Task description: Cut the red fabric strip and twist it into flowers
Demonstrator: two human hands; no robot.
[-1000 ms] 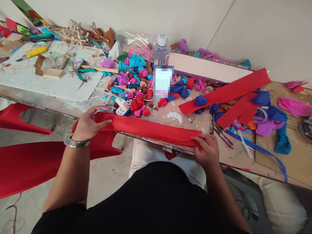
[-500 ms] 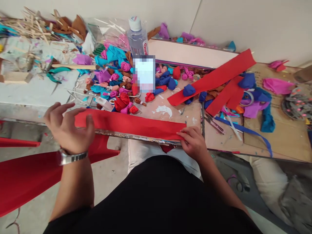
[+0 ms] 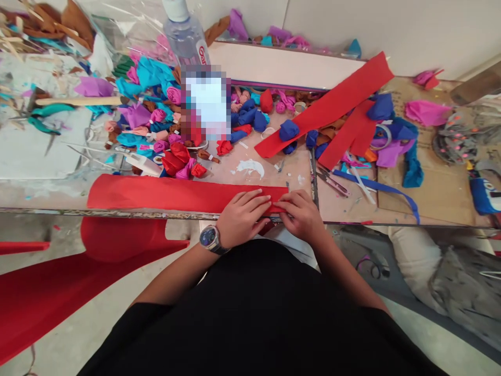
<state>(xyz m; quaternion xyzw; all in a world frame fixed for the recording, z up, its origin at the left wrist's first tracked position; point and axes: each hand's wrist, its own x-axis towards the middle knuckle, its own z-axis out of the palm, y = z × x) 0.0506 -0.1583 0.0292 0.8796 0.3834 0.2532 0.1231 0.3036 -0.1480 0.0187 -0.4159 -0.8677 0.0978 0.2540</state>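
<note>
A long red crepe paper strip (image 3: 156,193) lies along the table's front edge. My left hand (image 3: 243,216) rests palm down over its right part, fingers stretched out on the paper and thumb apart from them. Close beside it, my right hand (image 3: 301,215) pinches the strip's right end near the edge, its thumb hidden. The fingertips of both hands almost meet.
Behind the strip lie many small coloured paper bundles (image 3: 136,115), a blurred-out phone (image 3: 207,102) and a bottle (image 3: 188,39). Green-handled pliers (image 3: 49,117) sit left. More red strips (image 3: 329,109), scissors (image 3: 332,183) and a tape roll (image 3: 381,137) are right. A red stool (image 3: 121,237) stands below.
My left hand has moved right, from raised and spread near the strip's left end to resting beside my right hand. My right hand keeps hold of the right end. The camera view has shifted.
</note>
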